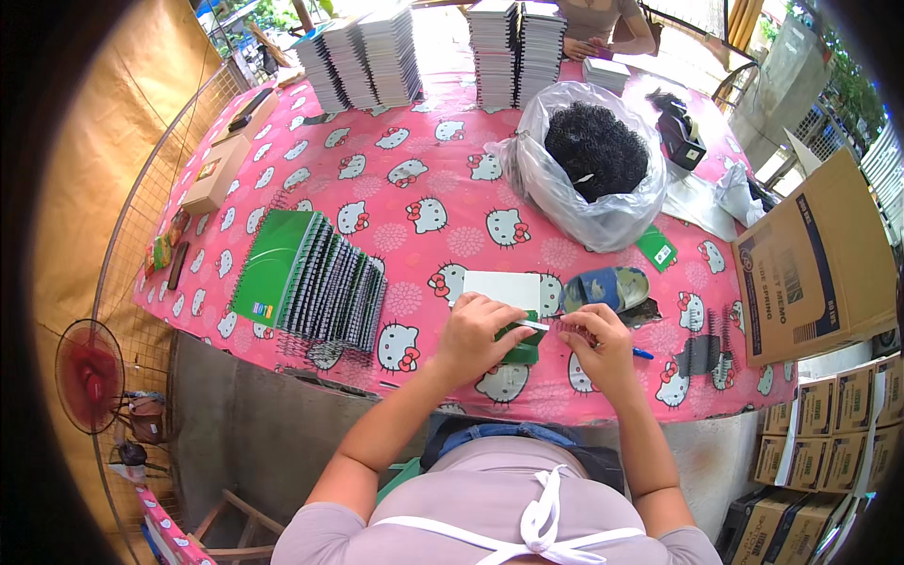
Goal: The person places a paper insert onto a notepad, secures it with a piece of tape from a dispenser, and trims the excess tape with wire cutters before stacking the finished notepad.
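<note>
Near the table's front edge, my left hand (482, 331) is closed on a small notepad with white pages (499, 287) and a green cover (523, 350). The pad's white edge points toward my right hand (601, 341). That hand is pinched close to this edge, its fingertips on something thin that I cannot make out. Beyond it lies a camouflage-patterned pouch or case (612, 287). A blue pen (642, 354) pokes out beside my right hand. To the left, a leaning row of spiral notebooks (334, 287) ends in a green cover (273, 264).
A clear plastic bag (527, 179) holds a heap of black spiral coils (598, 151). Tall notebook stacks (367, 61) stand at the far side, where another person (607, 28) sits. At right are a cardboard box (815, 264), loose coils (706, 353) and a tape dispenser (680, 137).
</note>
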`<state>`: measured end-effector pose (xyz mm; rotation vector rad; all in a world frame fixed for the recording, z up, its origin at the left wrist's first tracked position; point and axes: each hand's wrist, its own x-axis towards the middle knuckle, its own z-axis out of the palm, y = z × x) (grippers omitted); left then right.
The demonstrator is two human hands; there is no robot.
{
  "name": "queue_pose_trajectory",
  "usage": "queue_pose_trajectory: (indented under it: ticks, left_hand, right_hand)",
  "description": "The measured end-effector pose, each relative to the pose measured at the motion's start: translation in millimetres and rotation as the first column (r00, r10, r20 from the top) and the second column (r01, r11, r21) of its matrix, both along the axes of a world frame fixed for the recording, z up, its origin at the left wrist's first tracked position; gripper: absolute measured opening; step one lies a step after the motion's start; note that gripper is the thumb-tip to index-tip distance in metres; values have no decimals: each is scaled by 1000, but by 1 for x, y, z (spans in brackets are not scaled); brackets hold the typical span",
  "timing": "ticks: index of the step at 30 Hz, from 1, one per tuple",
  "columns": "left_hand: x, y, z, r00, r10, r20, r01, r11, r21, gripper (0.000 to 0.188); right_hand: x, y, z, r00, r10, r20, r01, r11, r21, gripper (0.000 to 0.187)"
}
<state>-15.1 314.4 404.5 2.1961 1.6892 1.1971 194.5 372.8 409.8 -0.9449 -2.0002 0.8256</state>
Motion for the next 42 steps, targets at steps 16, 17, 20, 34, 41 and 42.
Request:
queue_pose_trajectory:
  ticks: [16, 17, 20, 34, 41, 42]
  left_hand:
    - [17, -15, 5, 950, 275, -149, -263, 960, 98, 18]
    - [19, -16, 3, 950, 285, -132, -277, 958, 70, 17]
    - [19, -20, -9, 957, 285, -62, -285, 959, 6, 16]
    - [15, -22, -19, 967, 240, 80, -242, 970, 16, 18]
    - [9, -20, -11, 982, 121, 146, -124, 992, 12, 21]
    - [9, -17, -8, 985, 91, 143, -91, 996, -5, 21]
  right_hand:
    - [-11, 2, 7, 957, 146, 250, -162, 986, 46, 24]
    - [-12, 1, 7, 965, 128, 228, -146, 987, 63, 25]
    - [-20, -5, 13, 964, 115, 241, -140, 987, 86, 28]
    - [-27, -11, 12, 891, 107, 442, -161, 983, 86, 26]
    - [67, 83, -11, 824, -195, 532, 122, 978, 169, 46]
    - [78, 90, -30, 814, -193, 547, 110, 977, 181, 47]
